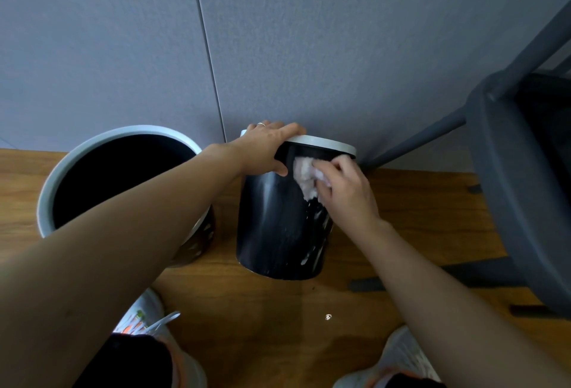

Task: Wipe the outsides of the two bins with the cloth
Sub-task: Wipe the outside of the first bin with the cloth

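Two black bins with pale rims stand on the wood floor (pixel 417 220) against a grey wall (pixel 340 47). Your left hand (pixel 265 149) grips the rim of the tilted bin (pixel 278 227); your right hand (pixel 346 186) pinches one pink cloth (pixel 304 176) against its side. At 9 o'clock, your forearm partly hides the upright bin (pixel 102 177). The grey chair (pixel 509 155) at 3 o'clock is cut off.

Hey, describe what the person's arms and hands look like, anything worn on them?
Both forearms are bare, with no sleeves, watch or gloves in view. The left hand wears a thin silver-coloured ring on one of its fingers. The right hand shows no ring or other jewellery.
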`<act>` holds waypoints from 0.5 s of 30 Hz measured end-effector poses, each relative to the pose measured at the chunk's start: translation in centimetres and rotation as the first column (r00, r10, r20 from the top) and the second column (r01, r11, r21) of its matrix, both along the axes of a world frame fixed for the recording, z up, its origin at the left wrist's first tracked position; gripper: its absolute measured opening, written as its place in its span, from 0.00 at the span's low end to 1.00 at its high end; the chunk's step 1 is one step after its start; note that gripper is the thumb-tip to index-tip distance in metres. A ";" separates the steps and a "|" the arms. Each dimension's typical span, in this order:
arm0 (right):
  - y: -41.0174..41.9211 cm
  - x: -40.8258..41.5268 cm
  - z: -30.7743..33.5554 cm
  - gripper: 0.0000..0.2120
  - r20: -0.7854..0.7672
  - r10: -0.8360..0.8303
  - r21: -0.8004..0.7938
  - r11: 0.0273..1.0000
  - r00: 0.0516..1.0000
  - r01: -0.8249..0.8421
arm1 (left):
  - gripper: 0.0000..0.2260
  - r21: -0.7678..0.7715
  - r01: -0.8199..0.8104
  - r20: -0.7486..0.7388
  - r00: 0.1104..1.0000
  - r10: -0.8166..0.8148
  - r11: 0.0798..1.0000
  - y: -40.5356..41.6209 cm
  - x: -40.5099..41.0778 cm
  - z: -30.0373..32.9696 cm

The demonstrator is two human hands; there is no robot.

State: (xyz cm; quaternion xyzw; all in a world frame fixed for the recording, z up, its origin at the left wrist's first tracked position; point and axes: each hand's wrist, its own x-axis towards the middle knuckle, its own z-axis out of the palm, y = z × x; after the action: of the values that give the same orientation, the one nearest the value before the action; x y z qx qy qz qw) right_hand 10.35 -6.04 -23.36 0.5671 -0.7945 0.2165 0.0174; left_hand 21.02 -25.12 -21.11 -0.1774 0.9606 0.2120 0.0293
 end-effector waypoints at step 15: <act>0.0 -2.9 0.3 0.13 -0.056 -0.016 -0.070 0.997 0.998 0.012 | 0.30 0.156 -0.086 -0.021 0.996 0.091 0.984 -0.3 0.2 0.7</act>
State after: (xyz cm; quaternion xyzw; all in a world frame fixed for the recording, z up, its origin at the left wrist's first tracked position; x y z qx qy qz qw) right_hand 7.45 -6.03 -23.07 0.5664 -0.7897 0.2278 0.0613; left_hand 21.20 -25.44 -20.41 -0.2141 0.9328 0.2894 0.0200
